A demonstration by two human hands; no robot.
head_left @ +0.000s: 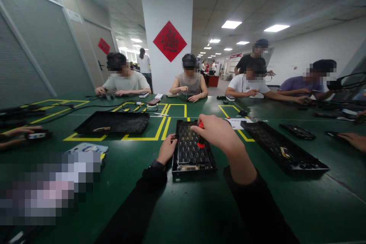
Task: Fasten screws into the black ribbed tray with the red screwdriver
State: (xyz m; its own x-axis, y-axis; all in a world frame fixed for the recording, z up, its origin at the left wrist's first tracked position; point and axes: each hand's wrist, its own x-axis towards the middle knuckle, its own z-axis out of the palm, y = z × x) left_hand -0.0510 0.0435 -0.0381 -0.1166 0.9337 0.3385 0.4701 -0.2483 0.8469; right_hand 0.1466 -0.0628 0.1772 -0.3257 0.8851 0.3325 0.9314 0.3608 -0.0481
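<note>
A black rectangular tray point(184, 148) with rows of small slots lies on the green table in front of me. My left hand point(167, 149) presses its fingertips against the tray's left edge, holding it. Over the tray's right side, my right hand point(215, 131) grips a red and black screwdriver point(201, 143) by the handle. The shaft points down to the tray's lower right part, where its tip is too small to make out. A pale strip point(187, 167) lies along the tray's near end.
Larger black trays stand at the left point(114, 122) and right point(286, 150). A pixelated object point(54, 187) covers the near left. Cables point(85, 107) cross the far left. Several people sit across the table point(160, 206); other people's hands show at both sides.
</note>
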